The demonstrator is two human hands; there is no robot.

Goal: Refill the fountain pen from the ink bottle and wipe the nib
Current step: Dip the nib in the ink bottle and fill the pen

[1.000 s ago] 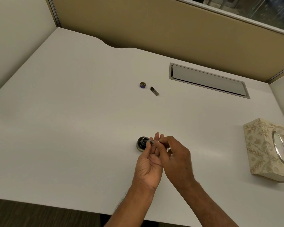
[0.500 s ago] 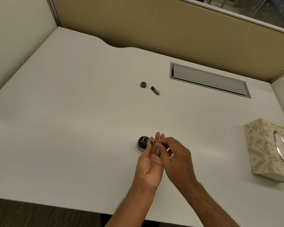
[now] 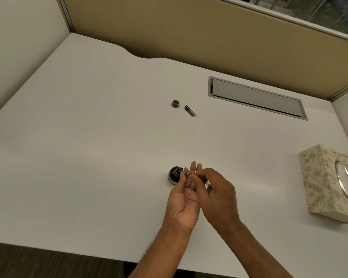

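A small dark ink bottle (image 3: 174, 175) stands uncapped on the white desk (image 3: 88, 149). The fountain pen (image 3: 186, 173) lies nearly level, its nib end inside the bottle's mouth. My left hand (image 3: 182, 199), palm up, pinches the pen's front section beside the bottle. My right hand (image 3: 215, 194) grips the rear end, where a bit of red shows. Farther back on the desk lie the bottle's cap (image 3: 175, 103) and the dark pen cap (image 3: 190, 110).
A patterned tissue box (image 3: 329, 185) stands at the right edge of the desk. A metal cable hatch (image 3: 255, 97) is set into the desk at the back right. Tan partition walls close off the back and sides.
Both hands stay at the bottle with the pen in its mouth. The fingers of my right hand have shifted slightly on the pen's rear end.
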